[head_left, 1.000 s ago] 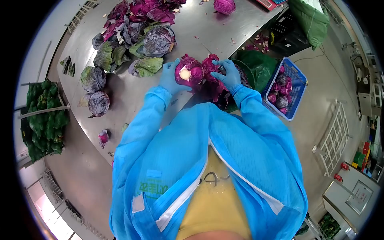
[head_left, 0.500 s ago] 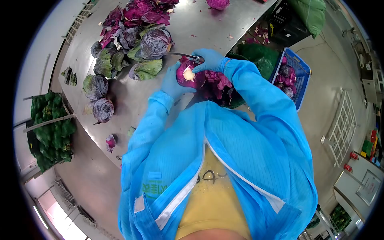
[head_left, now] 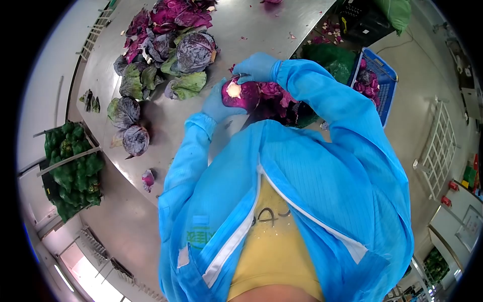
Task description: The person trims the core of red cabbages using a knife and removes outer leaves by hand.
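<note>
A peeled red cabbage (head_left: 245, 98) with a pale cut stem rests in my left hand (head_left: 217, 104), whose gloved fingers wrap its left side. Over its top edge is my right hand (head_left: 255, 67), closed on a knife (head_left: 235, 77) that is mostly hidden at this angle. Loose purple leaves (head_left: 276, 95) lie just right of the cabbage, at the table edge. A whole cabbage with dull outer leaves (head_left: 195, 52) sits on the metal table (head_left: 176, 118) beyond my left hand, beside a green leaf (head_left: 187, 85).
Purple leaves (head_left: 173, 17) are heaped at the back. Two cabbages (head_left: 124, 112) (head_left: 136, 140) stand at left. A blue basket (head_left: 387, 85) of cabbages, a black crate (head_left: 363, 25) and a green bag (head_left: 329, 61) are at right. Netted green produce (head_left: 75, 171) stands far left.
My right hand has moved from the loose leaves at the right to the top of the cabbage, bringing the knife there. The blade, plain half a second ago, is now mostly hidden.
</note>
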Tool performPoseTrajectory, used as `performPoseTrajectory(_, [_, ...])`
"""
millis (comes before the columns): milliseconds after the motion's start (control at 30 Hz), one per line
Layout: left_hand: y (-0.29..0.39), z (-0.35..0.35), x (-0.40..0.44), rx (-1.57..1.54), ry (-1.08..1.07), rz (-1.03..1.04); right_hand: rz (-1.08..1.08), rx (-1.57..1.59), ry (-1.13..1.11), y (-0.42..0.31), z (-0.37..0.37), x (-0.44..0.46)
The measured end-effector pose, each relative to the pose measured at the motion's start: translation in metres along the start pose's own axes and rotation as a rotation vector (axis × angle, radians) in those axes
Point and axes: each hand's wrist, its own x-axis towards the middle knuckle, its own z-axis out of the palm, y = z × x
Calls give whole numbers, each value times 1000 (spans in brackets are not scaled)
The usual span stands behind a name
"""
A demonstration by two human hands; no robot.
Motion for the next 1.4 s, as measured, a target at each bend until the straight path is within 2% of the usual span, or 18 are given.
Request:
performPoseTrajectory(100, [18,-7,-1,-93,-96,-76,-112,-185,13,-4,1,-1])
performPoseTrajectory(167, [12,-5,0,-89,-60,-60,-217,-359,93,0,10,-2])
performPoseTrajectory(300, [-5,1,3,-88,-30,-74,-169,-393,266,5,33,-8])
performPoseTrajectory(367, [-5,2,-1,-214,20,-146,-144,-345,400,6,40,-10])
performPoseTrajectory(500, [-17,4,3,-314,-11,-138,-97,-341,451,5,46,-9])
performPoseTrajectory(600, [4,-3,1,-383,-53,-182,-16,-261,408,4,45,-6])
performPoseTrajectory(667, [-15,3,4,-190,61,-122,55,5,305,7,38,0])
performPoseTrajectory(733, [-8,-1,3,-180,66,-155,91,77,244,10,26,2])
performPoseTrajectory(800, [-7,-4,4,-232,15,-117,119,333,140,12,17,1])
performPoseTrajectory(867, [-12,-4,6,-246,0,-104,65,324,172,24,20,5])
performPoseTrajectory(933, [-11,-5,6,-260,-12,-92,-34,325,73,28,19,13])
performPoseTrajectory(1067, [-9,-7,4,-149,-29,-78,9,332,-48,20,4,19])
performPoseTrajectory(1133, [-2,-7,2,-174,-30,-96,-150,-58,63,7,4,15])
performPoseTrajectory(1200, [5,-5,-2,-489,-27,-152,-148,-176,88,-4,9,4])
performPoseTrajectory(1233, [1,-3,-3,-490,-26,-155,-150,-295,116,-9,12,-2])
performPoseTrajectory(1267, [-5,0,-2,-435,-5,-130,-151,-294,115,-10,18,-7])
performPoseTrajectory(1333, [-1,0,-1,-389,19,-103,-75,-241,387,-6,37,-20])
performPoseTrajectory(1400, [9,-3,-4,-455,-81,-103,-66,-243,464,3,49,-24])
